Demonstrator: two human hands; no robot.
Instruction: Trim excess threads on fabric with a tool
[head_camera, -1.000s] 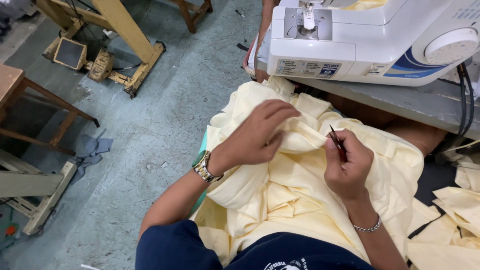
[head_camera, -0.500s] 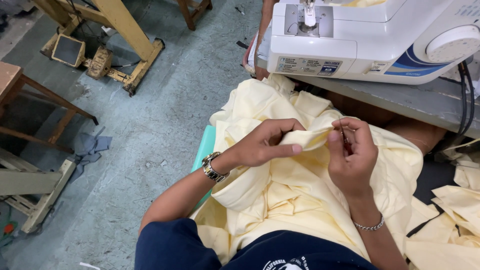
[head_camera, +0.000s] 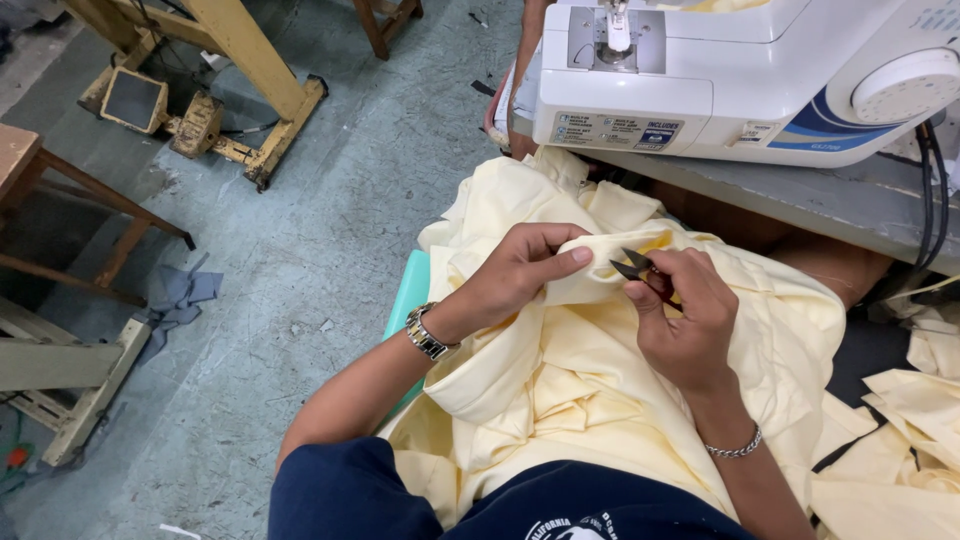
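Note:
A pale yellow garment (head_camera: 600, 390) lies bunched in my lap. My left hand (head_camera: 520, 270), with a metal watch on its wrist, pinches a folded edge of the cloth between thumb and fingers. My right hand (head_camera: 680, 320), with a chain bracelet on its wrist, holds small black thread snips (head_camera: 632, 265). Their blades touch the folded edge just right of my left fingertips.
A white sewing machine (head_camera: 740, 70) stands on a grey table (head_camera: 820, 195) ahead. More yellow fabric pieces (head_camera: 920, 440) lie at the right. A yellow metal stand (head_camera: 250, 80) and wooden furniture (head_camera: 60, 200) stand on the concrete floor at left. A teal seat edge (head_camera: 410, 290) shows under the cloth.
My left hand shifted from gripping the bunched cloth to pinching a fold of it. My right hand brought the snips down to that fold.

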